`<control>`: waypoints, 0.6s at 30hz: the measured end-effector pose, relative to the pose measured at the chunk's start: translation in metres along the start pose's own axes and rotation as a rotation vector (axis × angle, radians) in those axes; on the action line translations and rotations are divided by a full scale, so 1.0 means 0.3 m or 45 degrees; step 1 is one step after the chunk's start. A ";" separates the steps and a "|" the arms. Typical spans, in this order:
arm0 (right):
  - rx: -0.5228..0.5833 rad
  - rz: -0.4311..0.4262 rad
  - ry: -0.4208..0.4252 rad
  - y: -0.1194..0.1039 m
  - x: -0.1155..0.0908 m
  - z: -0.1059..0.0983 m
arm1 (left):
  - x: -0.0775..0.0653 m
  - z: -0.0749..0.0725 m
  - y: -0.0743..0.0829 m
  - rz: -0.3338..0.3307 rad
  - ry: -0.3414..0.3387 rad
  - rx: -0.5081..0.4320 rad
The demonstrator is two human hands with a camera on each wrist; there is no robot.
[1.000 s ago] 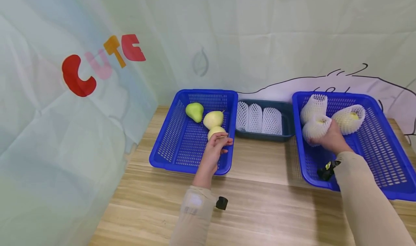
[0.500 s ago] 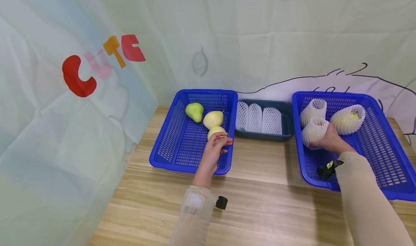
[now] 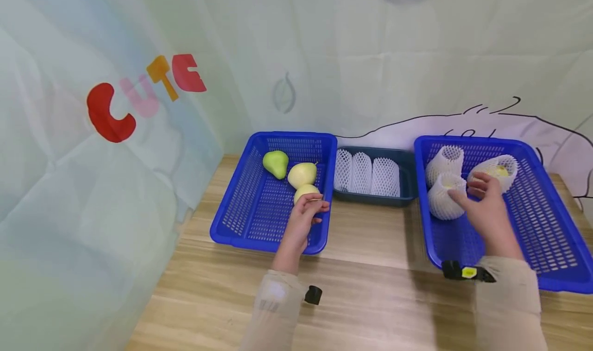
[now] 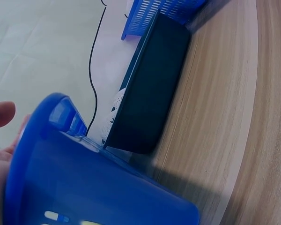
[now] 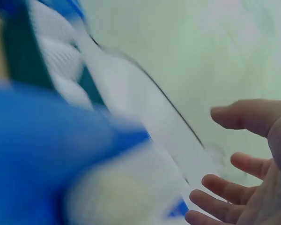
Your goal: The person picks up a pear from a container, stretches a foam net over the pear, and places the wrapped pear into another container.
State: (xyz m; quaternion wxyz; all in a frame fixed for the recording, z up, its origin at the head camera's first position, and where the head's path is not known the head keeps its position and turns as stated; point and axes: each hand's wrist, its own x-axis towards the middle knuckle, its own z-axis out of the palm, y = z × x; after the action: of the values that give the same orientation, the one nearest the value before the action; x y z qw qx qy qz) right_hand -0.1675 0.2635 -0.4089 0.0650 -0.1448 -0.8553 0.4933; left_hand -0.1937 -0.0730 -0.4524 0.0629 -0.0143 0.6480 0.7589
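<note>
My right hand [image 3: 491,212] hovers over the right blue basket [image 3: 431,238] with fingers spread and nothing held. Just left of its thumb, a pear in a white foam net [image 3: 446,202] stands upright in that basket. Behind it is another netted pear [image 3: 443,165], and a third netted pear [image 3: 506,170] lies tilted, partly hidden by my fingers. My left hand [image 3: 303,214] hangs loosely at the right side of the left blue basket [image 3: 268,244], by a pale yellow pear [image 3: 306,191] that it partly covers. Whether they touch, I cannot tell.
Farther back in the left basket are a second pale pear [image 3: 302,175] and a green pear [image 3: 275,164]. Between the baskets stands a dark green tray [image 3: 407,178] with several foam net sleeves [image 3: 385,177]. A printed cloth [image 3: 361,83] hangs behind the wooden table [image 3: 366,289].
My right hand has let go of the front netted pear, now upright in the basket, and drawn back to the right with fingers opening. My left hand has stayed in place.
</note>
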 end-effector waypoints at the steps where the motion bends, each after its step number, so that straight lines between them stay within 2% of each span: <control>1: 0.001 -0.030 0.039 -0.011 -0.025 0.034 | -0.001 -0.001 -0.001 0.005 0.001 0.001; 4: -0.021 -0.118 0.117 -0.018 -0.066 0.134 | -0.002 0.003 -0.004 0.023 -0.002 0.008; 6: -0.034 -0.140 0.152 -0.010 -0.073 0.185 | -0.005 0.008 -0.006 0.029 -0.008 0.021; 11: -0.041 -0.116 0.173 0.032 -0.081 0.247 | -0.024 0.015 0.013 -0.021 -0.050 0.072; 13: -0.042 -0.088 0.157 0.047 -0.087 0.258 | -0.027 0.008 0.052 -0.043 -0.090 0.131; 15: -0.042 -0.079 0.134 0.055 -0.090 0.267 | -0.016 -0.007 0.117 -0.027 -0.129 0.231; 18: -0.032 -0.110 0.129 0.053 -0.084 0.275 | 0.058 -0.038 0.247 0.009 -0.165 0.392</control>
State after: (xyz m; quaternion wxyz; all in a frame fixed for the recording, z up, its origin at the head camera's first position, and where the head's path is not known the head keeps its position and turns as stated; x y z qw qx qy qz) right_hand -0.1615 0.1952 -0.4635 0.1276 -0.1334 -0.8625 0.4712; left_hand -0.2200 -0.0941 -0.3834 0.1031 0.0467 0.7512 0.6502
